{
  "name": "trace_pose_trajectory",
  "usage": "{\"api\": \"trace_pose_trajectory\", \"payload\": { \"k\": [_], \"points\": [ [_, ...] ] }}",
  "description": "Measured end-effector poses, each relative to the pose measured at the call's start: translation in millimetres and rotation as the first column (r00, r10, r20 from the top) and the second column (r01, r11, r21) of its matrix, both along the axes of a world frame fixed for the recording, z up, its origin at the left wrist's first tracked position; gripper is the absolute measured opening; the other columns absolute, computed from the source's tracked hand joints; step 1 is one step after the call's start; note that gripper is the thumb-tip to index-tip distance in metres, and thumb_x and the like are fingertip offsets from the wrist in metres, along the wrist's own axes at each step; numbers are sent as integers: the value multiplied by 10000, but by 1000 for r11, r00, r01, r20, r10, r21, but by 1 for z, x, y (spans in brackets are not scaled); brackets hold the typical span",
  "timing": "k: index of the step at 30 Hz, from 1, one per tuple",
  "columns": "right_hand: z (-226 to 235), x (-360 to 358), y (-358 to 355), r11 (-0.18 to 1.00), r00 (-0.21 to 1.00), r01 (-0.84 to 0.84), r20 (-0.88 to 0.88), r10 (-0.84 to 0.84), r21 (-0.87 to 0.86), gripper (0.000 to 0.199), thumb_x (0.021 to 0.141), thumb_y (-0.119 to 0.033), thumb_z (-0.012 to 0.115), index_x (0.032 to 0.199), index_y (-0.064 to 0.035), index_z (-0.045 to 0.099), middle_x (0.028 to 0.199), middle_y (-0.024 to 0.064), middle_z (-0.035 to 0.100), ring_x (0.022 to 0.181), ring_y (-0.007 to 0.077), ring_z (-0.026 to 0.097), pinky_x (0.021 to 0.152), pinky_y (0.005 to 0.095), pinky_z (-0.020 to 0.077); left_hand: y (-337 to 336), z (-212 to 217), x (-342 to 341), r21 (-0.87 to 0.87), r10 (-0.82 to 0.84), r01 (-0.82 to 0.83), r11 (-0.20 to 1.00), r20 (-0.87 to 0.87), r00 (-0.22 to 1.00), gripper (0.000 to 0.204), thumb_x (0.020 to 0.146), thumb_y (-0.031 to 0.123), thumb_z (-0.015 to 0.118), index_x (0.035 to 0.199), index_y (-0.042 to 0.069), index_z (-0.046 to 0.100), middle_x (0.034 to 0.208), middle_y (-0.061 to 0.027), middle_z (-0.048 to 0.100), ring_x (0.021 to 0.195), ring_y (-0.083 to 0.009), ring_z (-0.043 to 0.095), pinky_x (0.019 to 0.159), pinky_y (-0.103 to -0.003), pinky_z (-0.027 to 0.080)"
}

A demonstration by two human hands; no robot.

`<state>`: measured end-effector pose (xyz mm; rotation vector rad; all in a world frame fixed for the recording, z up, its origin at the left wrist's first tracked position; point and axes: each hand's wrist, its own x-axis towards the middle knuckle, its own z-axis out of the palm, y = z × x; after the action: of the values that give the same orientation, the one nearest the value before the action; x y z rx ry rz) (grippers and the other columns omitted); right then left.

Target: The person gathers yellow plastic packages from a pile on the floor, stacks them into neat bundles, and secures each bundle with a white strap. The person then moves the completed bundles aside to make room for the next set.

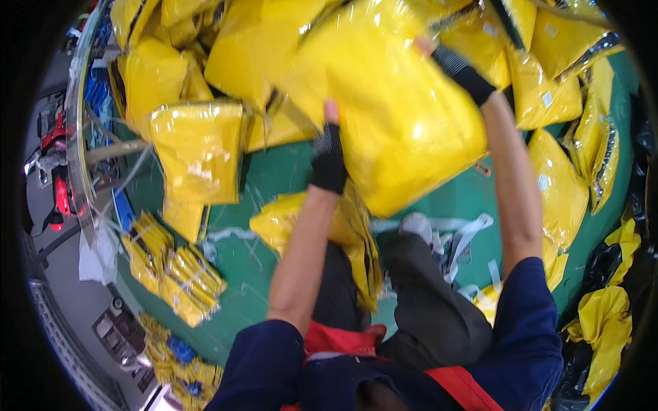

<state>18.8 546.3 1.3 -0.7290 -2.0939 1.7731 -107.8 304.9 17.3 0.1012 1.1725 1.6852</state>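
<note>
Yellow bag (391,116) lifted in both my gloved hands, above the green floor (288,171).
Left hand (327,161) grips its lower edge, right hand (460,68) its top; the slick plastic could slip.

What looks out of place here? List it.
White strips and scraps lie scattered on the green floor by the shoe. Yellow bags are heaped at all angles. Both hands, left hand and right hand, grip a big bag.
</note>
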Motion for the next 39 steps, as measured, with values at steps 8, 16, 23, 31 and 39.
{"api": "trace_pose_trajectory", "payload": {
  "k": [8, 16, 23, 31, 39],
  "points": [
    [112, 11, -126, 996, 999, 21, 50, -17, -86, 570, 832, -506, 523, 1258, -129, 483, 1146, 180, 556, 968, 265, 580, 849, 359, 456, -98, 134, -58, -287, -70, 43, 957, -85, 994, 605, 906, 522, 360, 1226, 13, 425, 1155, -137, 544, 1005, -238, 568, 859, -358, 484],
    [116, 72, -298, 751, 889, -198, 206, 408, -630, 794, 783, -485, 615, 1323, -2, 292, 1220, 227, 468, 1143, 325, 470, 935, 362, 383, -398, 110, 15, -694, 192, -5, 720, 192, 962, 574, 910, 458, 343, 1291, 28, 351, 1259, -177, 460, 1086, -328, 499, 911, -487, 433],
    [61, 81, -347, 883, 883, -104, 366, 293, -458, 831, 758, -525, 618, 1297, 26, 307, 1183, 237, 499, 1111, 337, 497, 915, 365, 396, -460, 3, 36, -687, -157, -115, 718, -320, 934, 633, 814, 364, 609, 1267, 9, 344, 1220, -131, 439, 1098, -230, 437, 945, -364, 363],
    [46, 80, -327, 809, 761, -223, 422, 493, -544, 873, 704, -642, 567, 1275, -15, 362, 1144, 247, 522, 1034, 392, 522, 866, 423, 420, -139, 90, 9, -864, -858, 169, 475, -497, -129, 681, 712, 324, 652, 1268, 9, 417, 1249, -272, 439, 1154, -427, 411, 981, -450, 324],
    [-33, 103, -358, 911, 871, -125, 396, 290, -393, 910, 705, -650, 540, 1340, -42, 303, 1300, 266, 380, 1160, 389, 425, 948, 421, 352, -122, 12, 35, -849, -816, 138, 510, -528, -237, 565, 725, 369, 613, 1138, -7, 528, 1087, -237, 528, 1007, -400, 496, 885, -454, 392]
  ]
}}
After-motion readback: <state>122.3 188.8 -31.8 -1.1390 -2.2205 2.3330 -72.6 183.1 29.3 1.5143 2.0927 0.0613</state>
